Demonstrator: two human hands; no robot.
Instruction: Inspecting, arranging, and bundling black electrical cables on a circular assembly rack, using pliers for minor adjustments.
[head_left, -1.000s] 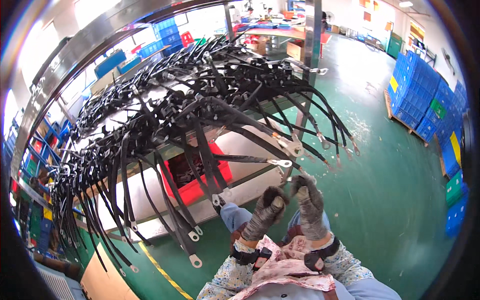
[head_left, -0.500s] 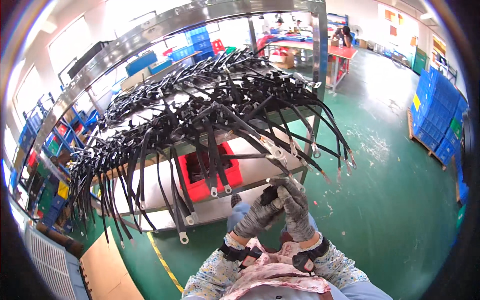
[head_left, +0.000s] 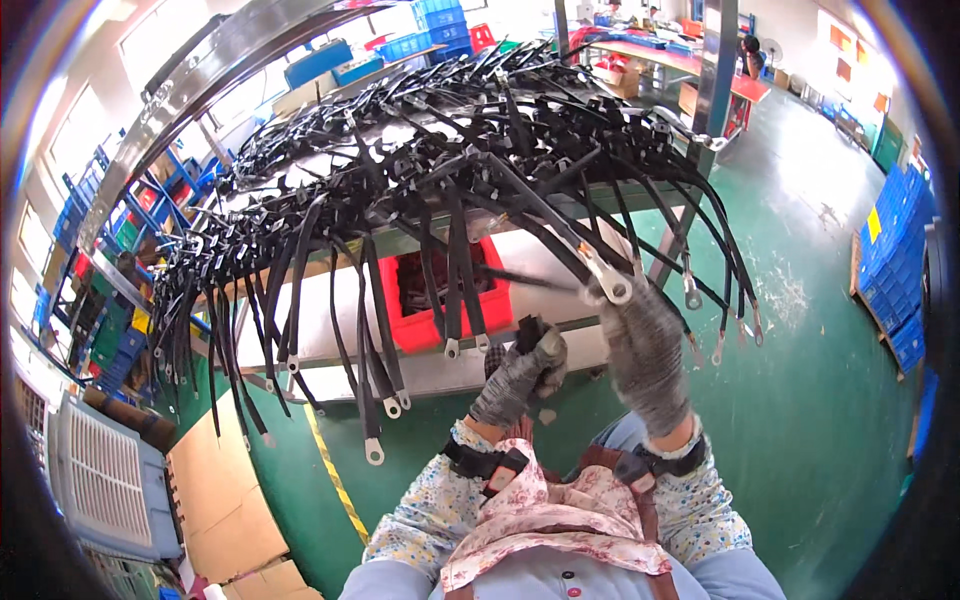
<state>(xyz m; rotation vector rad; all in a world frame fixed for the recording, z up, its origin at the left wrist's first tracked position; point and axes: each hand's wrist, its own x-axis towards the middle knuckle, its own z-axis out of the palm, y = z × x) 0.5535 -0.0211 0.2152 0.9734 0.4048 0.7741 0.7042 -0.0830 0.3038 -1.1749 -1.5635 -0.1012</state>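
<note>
My left hand [head_left: 522,376], in a grey knit glove, is closed around a small black piece [head_left: 527,334] whose exact kind I cannot make out. Up and to the right, my gloved right hand [head_left: 645,360] reaches to the end of a black cable. That cable's silver ring lug [head_left: 608,278] lies in front of my fingertips, which are blurred and partly hidden, so whether they grip it is unclear. Many more black cables [head_left: 500,190] with ring lugs lie heaped on a metal-framed rack, their ends hanging over its near edge.
A red bin [head_left: 412,336] holding dark pieces sits on the rack's lower shelf [head_left: 330,300]. The rack's metal post [head_left: 716,80] rises at the right. Blue crates [head_left: 893,265] stand stacked on a pallet at far right. Cardboard [head_left: 225,490] and a grey louvred panel [head_left: 110,480] lie at lower left.
My hands, together before, are now apart. The right one has moved up to the cable's ring lug; the left keeps the black piece. The view has shifted.
</note>
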